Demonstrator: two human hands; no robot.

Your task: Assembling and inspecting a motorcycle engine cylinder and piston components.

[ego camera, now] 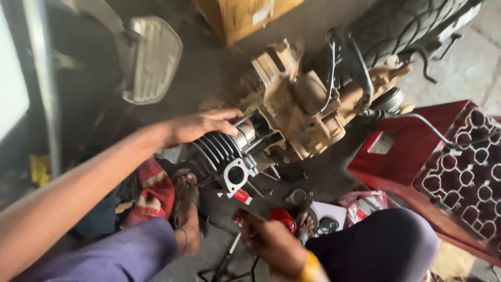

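Grimy concrete floor [219,68] spread beneath you, littered with small parts. A black finned engine cylinder [222,151] sat against the tan, dirt-caked crankcase [302,112], its square flanged port facing you. Your left hand [201,125] stretched out from the left, palm down, fingers resting loosely over the cylinder's top, not clenched. Your right hand [271,243] hung low near your knee, curled around a small red object [283,218].

Grimy concrete floor [219,73]; engine [292,115], cardboard box [240,15], red crate [417,151] on it.
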